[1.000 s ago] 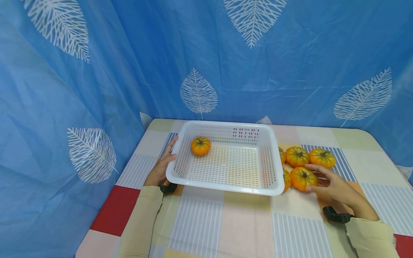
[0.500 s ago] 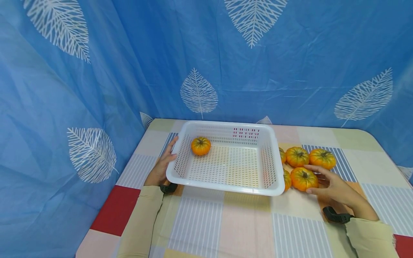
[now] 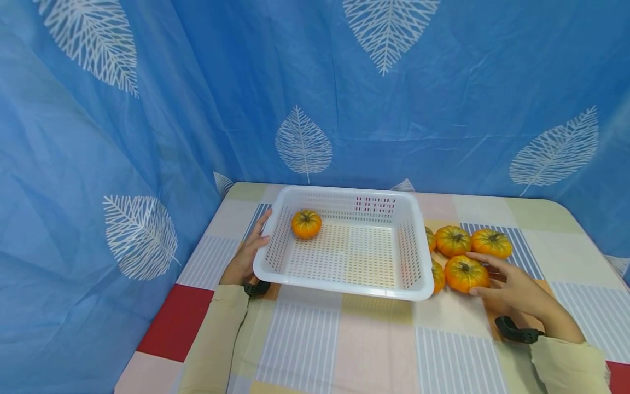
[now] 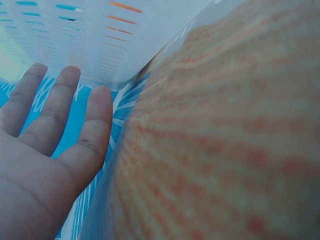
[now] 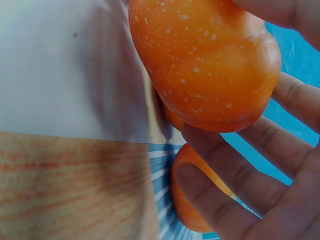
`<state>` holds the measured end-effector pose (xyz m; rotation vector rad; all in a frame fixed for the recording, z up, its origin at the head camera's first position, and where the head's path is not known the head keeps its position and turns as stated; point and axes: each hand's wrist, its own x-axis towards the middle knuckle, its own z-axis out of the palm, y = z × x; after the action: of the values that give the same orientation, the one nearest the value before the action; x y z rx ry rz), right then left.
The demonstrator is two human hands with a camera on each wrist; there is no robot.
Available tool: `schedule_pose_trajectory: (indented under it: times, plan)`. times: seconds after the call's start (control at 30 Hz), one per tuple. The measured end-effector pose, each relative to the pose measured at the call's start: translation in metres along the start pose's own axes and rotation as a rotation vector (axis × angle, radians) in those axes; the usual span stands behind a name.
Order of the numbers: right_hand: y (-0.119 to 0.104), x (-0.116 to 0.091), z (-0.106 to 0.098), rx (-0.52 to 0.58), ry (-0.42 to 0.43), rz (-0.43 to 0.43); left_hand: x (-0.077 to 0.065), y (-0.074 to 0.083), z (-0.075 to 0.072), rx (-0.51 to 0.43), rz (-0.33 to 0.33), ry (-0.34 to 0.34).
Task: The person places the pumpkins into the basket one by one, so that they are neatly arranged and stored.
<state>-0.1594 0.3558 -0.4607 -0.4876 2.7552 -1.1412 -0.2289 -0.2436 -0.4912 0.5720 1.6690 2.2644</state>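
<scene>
In the head view, my right hand grips a small orange pumpkin from its right side, thumb at the front and fingers behind. The same pumpkin fills the top of the right wrist view; I cannot tell whether it still touches the table. My left hand lies along the left outer side of a white plastic basket, its fingers extended. In the left wrist view three of those fingers are straight beside the slotted wall. Another pumpkin sits inside, at the basket's back left.
Two more pumpkins, one in the middle and one farther right, stand behind the gripped one. Two others are partly hidden by the basket's right wall. A checked cloth covers the table; a blue curtain hangs behind and left.
The pumpkin in my right hand has shifted slightly to the right, along with the hand. My left hand and the basket have stayed in place.
</scene>
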Motion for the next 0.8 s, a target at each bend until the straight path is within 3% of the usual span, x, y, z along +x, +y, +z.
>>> schedule_pose_trajectory:
  times: [0.33, 0.8]
  plan:
    - [-0.015, -0.006, -0.003, -0.052, 0.074, -0.049, -0.003, 0.0, 0.002, 0.041, -0.035, 0.016]
    - [-0.034, -0.007, -0.013, -0.035, 0.2, -0.207, -0.001, 0.004, 0.005, 0.051, -0.041, 0.034]
